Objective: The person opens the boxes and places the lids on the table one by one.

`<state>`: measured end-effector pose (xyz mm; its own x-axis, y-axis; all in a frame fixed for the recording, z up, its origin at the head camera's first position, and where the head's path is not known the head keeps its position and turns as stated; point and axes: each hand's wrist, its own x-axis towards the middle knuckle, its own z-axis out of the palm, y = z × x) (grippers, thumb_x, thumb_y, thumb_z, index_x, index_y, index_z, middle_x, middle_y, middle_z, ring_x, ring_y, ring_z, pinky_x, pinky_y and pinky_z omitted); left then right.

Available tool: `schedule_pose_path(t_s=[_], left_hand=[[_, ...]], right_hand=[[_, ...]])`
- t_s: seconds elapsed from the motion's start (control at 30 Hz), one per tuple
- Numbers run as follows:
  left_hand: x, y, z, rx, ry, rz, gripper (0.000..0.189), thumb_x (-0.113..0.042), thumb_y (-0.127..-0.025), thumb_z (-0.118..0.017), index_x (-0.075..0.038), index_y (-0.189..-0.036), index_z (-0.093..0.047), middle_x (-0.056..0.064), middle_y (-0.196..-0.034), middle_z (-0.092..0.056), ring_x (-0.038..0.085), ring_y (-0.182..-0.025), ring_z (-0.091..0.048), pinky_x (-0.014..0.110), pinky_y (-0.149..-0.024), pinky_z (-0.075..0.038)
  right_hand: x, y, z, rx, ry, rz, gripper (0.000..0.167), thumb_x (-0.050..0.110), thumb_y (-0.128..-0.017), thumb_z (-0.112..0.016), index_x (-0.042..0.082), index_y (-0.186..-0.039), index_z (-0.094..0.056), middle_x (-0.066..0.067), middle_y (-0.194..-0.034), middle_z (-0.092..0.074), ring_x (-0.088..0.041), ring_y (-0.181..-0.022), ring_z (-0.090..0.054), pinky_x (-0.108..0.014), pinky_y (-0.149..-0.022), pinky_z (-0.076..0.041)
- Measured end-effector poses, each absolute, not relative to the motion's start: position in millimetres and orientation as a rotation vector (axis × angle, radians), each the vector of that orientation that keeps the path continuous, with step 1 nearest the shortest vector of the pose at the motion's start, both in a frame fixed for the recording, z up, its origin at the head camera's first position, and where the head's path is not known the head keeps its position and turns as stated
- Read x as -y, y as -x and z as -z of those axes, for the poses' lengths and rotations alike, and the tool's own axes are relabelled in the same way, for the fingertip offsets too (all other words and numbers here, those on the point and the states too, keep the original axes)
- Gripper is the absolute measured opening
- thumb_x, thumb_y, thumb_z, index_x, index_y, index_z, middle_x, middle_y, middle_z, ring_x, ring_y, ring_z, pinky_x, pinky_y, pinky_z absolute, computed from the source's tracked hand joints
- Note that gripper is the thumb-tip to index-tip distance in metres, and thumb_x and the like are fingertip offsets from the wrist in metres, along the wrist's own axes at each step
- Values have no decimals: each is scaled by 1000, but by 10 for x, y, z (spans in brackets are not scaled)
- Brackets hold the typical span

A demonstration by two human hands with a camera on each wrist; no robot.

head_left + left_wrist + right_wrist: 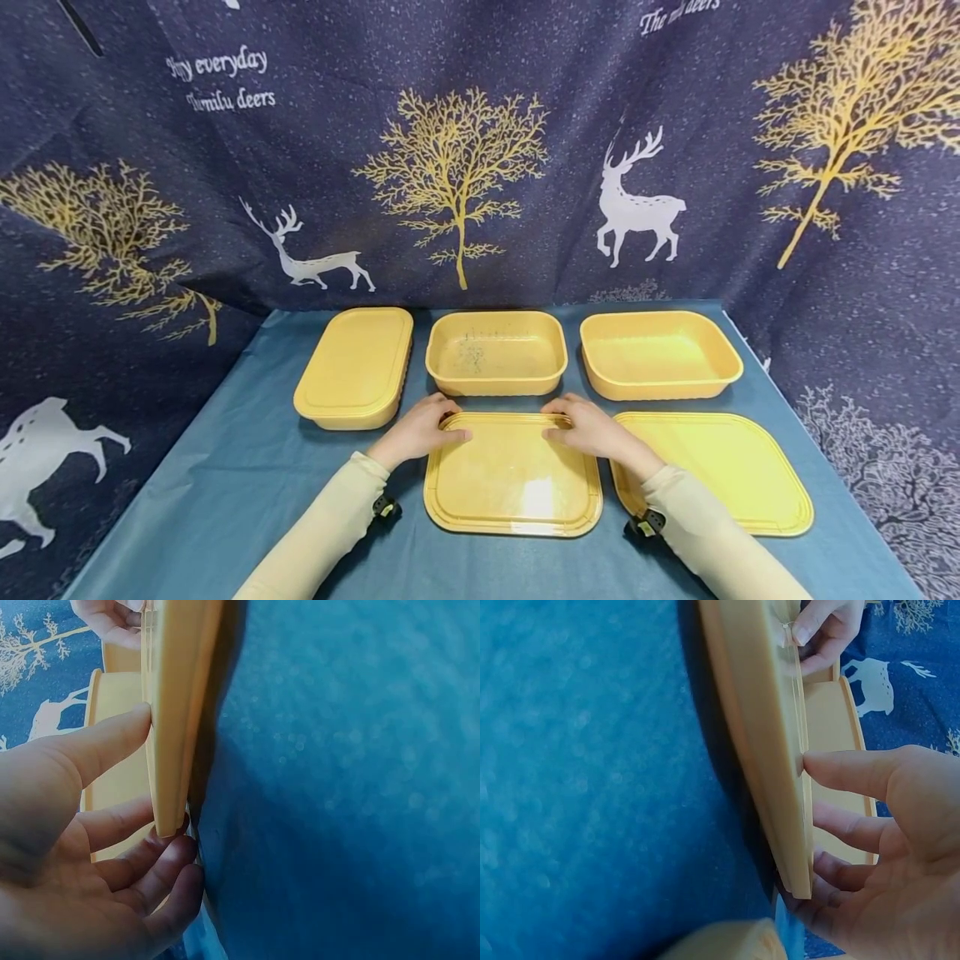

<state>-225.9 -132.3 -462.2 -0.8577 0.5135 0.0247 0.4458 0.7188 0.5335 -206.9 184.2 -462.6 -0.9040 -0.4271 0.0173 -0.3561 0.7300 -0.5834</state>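
Observation:
A yellow plastic lid [510, 479] lies in front of the middle box. My left hand [422, 427] grips its far left corner, thumb on the top face and fingers around the far edge. At the far right corner my right hand [592, 429] pinches it the same way. In the left wrist view the fingertips [184, 851] curl beneath the lid's edge [171, 750]. The right wrist view has the thumb [840, 769] pressed on the lid's face. Just beyond the hands stands an uncovered yellow box [495, 385] with small dark specks inside.
A lidded yellow box [356, 367] stands at the back left. Another uncovered box [660, 387] is at the back right, with a second yellow lid [720, 467] in front of it, partly behind my right forearm. Blue cloth [225, 492] covers the table; a patterned curtain [525, 250] hangs behind.

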Motion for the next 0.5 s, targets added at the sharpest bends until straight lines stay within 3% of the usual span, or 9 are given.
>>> schedule_pose_path(t_s=[0.2,0.5], left_hand=[[1310,2253,4618,-2790,-765,-833,41,-36,-91,-76,-3,-115,-69,4,-102,-58,19,-90,-51,39,-80,-44],[1288,2244,4621,-2794,-751,-814,42,-36,-91,-76,-3,-115,-68,5,-101,-56,20,-90,-49,39,-80,-43]], right_hand=[[-1841,2070,4620,-2811,658,913,33,22,-95,-72,5,-123,-69,-9,-116,-62,-31,-111,-60,-50,-97,-48],[-1843,2075,4617,-2806,685,896,29,22,-94,-74,6,-117,-71,-6,-108,-61,-21,-95,-58,-42,-85,-50]])
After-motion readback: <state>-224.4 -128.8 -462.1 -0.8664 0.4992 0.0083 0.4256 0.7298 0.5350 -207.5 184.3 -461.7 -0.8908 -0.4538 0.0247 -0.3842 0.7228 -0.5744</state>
